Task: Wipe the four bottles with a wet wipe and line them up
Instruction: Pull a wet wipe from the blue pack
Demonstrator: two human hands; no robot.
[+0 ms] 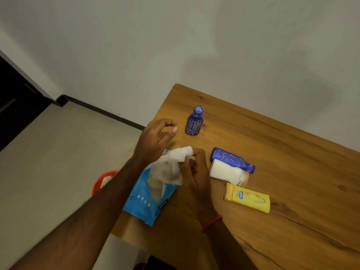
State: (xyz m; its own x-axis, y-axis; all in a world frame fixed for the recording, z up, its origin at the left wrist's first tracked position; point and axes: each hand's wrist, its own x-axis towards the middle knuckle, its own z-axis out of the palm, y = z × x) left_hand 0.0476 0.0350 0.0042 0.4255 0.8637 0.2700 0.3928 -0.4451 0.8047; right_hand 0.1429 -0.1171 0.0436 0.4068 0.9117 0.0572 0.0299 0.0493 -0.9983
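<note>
One blue bottle stands upright near the table's far left corner. Three others lie on their sides to the right of my hands: a second blue bottle, a white bottle touching it, and a yellow bottle nearest me. My right hand pinches a white wet wipe that hangs over the blue wipe pack lying at the table's left edge. My left hand hovers above the pack, just left of the upright bottle, with fingers loosely curled around nothing.
The wooden table stands against a white wall. A red bin with crumpled white material inside sits on the floor left of the table, partly hidden by my left forearm. A dark doorway is at far left.
</note>
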